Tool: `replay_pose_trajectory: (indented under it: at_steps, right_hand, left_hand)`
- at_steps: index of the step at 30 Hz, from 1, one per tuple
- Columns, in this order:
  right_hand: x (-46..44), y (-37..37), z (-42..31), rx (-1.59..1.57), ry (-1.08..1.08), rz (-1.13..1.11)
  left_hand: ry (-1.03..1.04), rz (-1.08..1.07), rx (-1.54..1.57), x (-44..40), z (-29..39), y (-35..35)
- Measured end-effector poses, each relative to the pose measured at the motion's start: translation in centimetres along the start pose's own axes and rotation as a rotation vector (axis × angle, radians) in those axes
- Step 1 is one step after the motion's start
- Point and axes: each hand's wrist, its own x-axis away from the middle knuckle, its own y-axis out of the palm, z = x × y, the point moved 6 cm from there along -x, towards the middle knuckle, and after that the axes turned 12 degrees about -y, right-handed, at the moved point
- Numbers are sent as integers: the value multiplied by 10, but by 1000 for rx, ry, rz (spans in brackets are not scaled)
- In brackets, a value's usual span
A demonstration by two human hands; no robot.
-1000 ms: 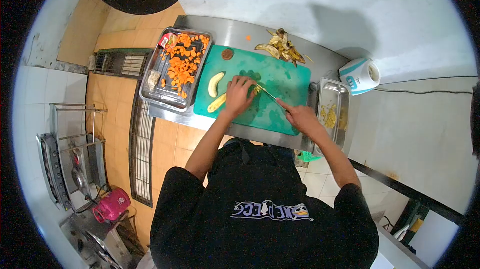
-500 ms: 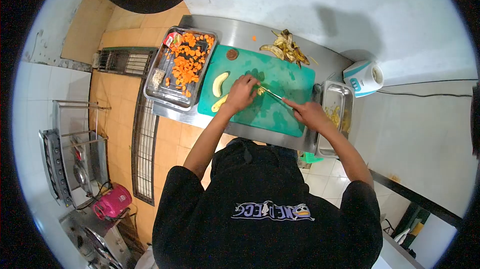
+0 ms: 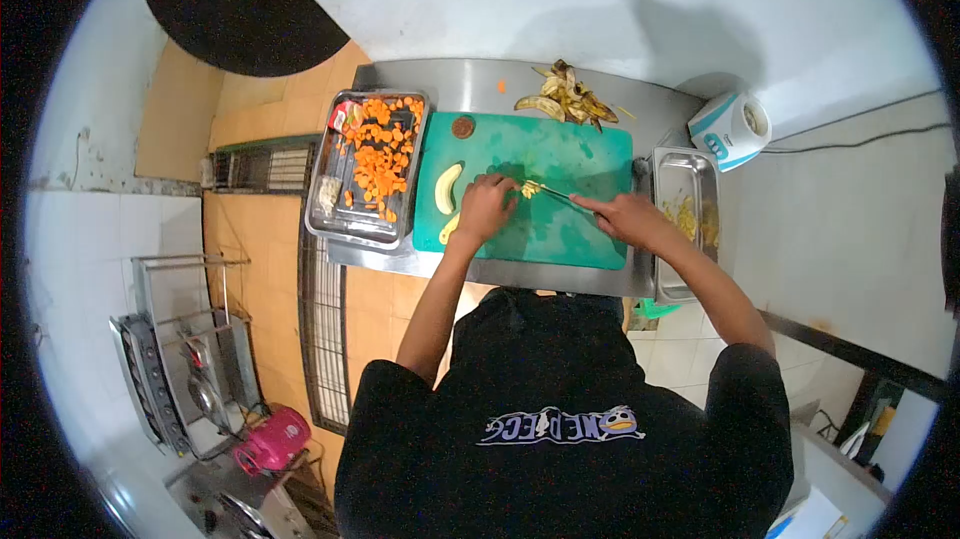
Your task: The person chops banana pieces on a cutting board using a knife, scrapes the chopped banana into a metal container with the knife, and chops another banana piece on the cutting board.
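My right hand (image 3: pixel 618 218) grips a knife (image 3: pixel 556 193), its blade pointing left at small cut banana pieces (image 3: pixel 529 189) on the green cutting board (image 3: pixel 580 244). Curled down beside those pieces, my left hand (image 3: pixel 486 207) has its fingers closed on a banana portion mostly hidden beneath them. A peeled banana (image 3: pixel 447 189) lies on the board to the left of that hand. Another banana (image 3: pixel 449 230) shows partly by my left wrist. Near the board's top left corner sits a round brown piece (image 3: pixel 463 127).
At left, a metal tray (image 3: pixel 314 201) holds sliced carrots (image 3: pixel 380 161) and small packets. Banana peels (image 3: pixel 567 96) lie behind the board. To the right are a steel pan (image 3: pixel 676 291) with chopped yellow pieces and a paper roll (image 3: pixel 732 131) against the wall.
The whole view has shifted slightly with the head. My left hand sits a little nearer the knife's cut pieces; the knife stays in my right hand, blade on the board.
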Motion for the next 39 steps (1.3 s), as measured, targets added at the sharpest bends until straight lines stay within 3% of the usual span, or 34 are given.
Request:
replay_pose_trajectory:
  at_steps: [5, 17, 19, 23, 25, 39]
  right_hand:
    - [-5, 6, -3, -34, -43, 83]
    - [6, 61, -26, -163, 165, 26]
    - [9, 67, -31, -205, 153, 194]
    - [14, 87, -42, -184, 197, 188]
    - [13, 85, -47, -215, 223, 297]
    - [-5, 96, -62, -222, 295, 362]
  left_hand:
    - [1, 65, -47, 5, 2, -3]
    - [-150, 97, -77, 9, 6, -1]
    - [-161, 98, -59, 8, 7, -1]
    - [-157, 111, -35, 8, 16, 0]
    - [-151, 129, -31, 5, 18, 1]
    - [-177, 168, -43, 15, 19, 7]
